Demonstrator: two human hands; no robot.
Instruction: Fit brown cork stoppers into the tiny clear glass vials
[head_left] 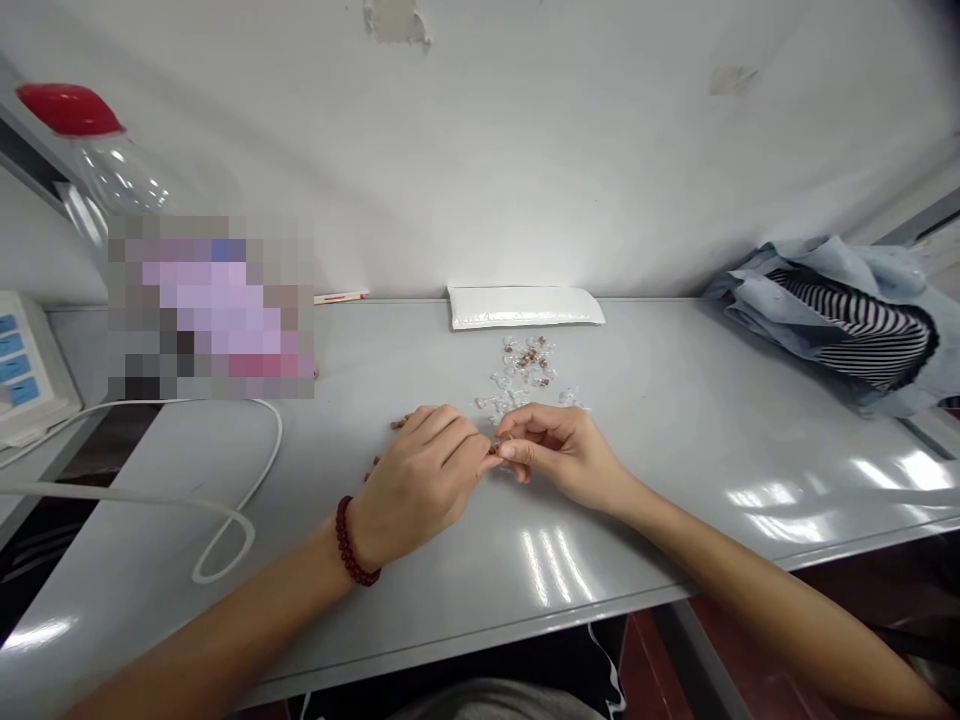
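Observation:
Over the middle of the grey table my two hands meet fingertip to fingertip. My left hand [427,475], with a dark red beaded bracelet [351,545] at its wrist, is closed in a pinch on a small brown piece [493,450]. The thumb and forefinger of my right hand [566,452] close on the same spot; the fingers hide most of the piece. Just beyond them lie several small clear pieces [504,402] and little brown cork-like bits [531,358]. More brown pieces [399,423] show partly behind my left hand.
A white padded packet [525,307] lies against the wall. Left are a white cable [244,530], a power strip [30,370], a red-capped clear bottle [124,175], a pen [340,297] and a blurred-out lilac thing [217,300]. A denim garment [847,310] sits at right.

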